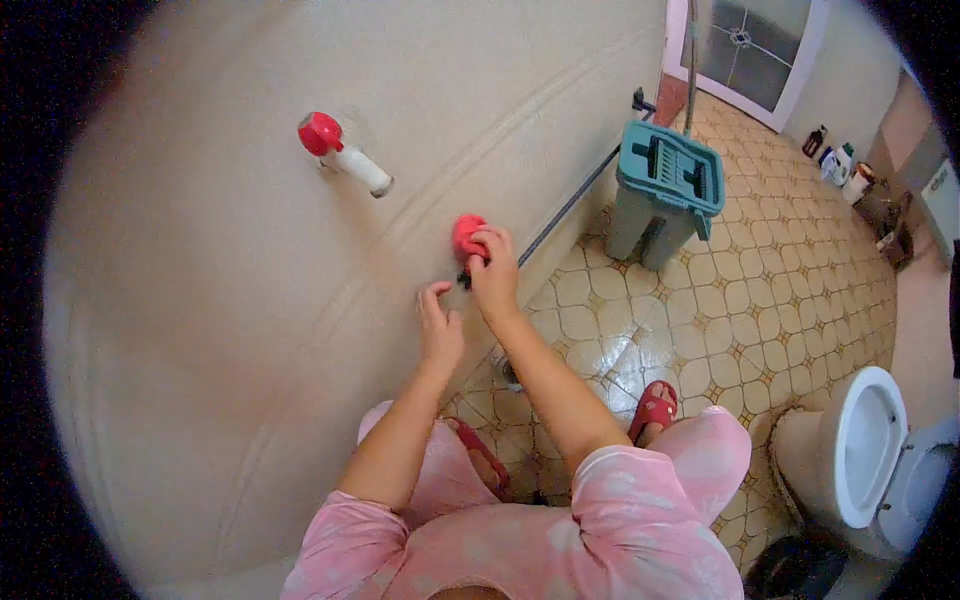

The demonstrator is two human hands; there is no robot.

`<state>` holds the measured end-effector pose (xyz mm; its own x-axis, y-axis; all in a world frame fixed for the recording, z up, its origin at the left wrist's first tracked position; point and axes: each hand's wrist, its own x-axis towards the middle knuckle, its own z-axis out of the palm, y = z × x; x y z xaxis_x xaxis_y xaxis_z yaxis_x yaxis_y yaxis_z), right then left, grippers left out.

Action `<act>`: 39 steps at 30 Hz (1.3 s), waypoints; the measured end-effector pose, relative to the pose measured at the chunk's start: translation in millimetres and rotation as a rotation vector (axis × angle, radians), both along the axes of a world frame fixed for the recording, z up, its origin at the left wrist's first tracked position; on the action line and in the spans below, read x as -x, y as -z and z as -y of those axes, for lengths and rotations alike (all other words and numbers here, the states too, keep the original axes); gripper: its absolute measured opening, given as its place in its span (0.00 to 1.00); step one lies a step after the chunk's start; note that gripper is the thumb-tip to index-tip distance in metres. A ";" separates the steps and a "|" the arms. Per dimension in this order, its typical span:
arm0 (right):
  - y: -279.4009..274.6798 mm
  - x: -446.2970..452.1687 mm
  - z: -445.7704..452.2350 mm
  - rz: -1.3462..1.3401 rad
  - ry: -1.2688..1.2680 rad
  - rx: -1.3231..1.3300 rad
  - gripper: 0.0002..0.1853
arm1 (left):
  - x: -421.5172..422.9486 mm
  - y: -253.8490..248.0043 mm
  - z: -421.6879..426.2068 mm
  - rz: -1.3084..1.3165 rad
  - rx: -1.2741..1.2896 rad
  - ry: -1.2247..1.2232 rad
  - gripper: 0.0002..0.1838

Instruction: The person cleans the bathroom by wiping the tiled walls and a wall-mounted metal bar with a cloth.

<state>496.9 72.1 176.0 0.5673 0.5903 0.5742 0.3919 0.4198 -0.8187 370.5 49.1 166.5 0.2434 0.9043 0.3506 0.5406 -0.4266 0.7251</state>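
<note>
My right hand is closed on a bright red cloth or sponge, which is pressed against the beige wall. Just below the red item, a small black fitting shows between my hands. My left hand is held a little lower and to the left, near the wall, with its fingers apart and nothing in it. Above and to the left, a white tap with a red handle sticks out from the wall.
A green and grey mop bucket stands by the wall, beside a dark pipe. Bottles line the far wall. At the right is a toilet with its lid raised. The tiled floor looks wet in places.
</note>
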 end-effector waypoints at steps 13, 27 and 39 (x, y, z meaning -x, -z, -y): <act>156.6 -36.9 2.9 -1.237 -0.122 -0.007 0.16 | -8.3 45.5 -11.3 -0.226 0.062 0.140 0.33; 250.0 52.3 -25.1 -0.587 -0.008 0.308 0.11 | -18.1 35.3 -14.9 -0.321 -0.014 0.120 0.28; 238.0 -107.1 -99.5 -0.830 0.097 0.283 0.12 | -19.6 44.0 -20.4 -0.242 0.091 0.142 0.23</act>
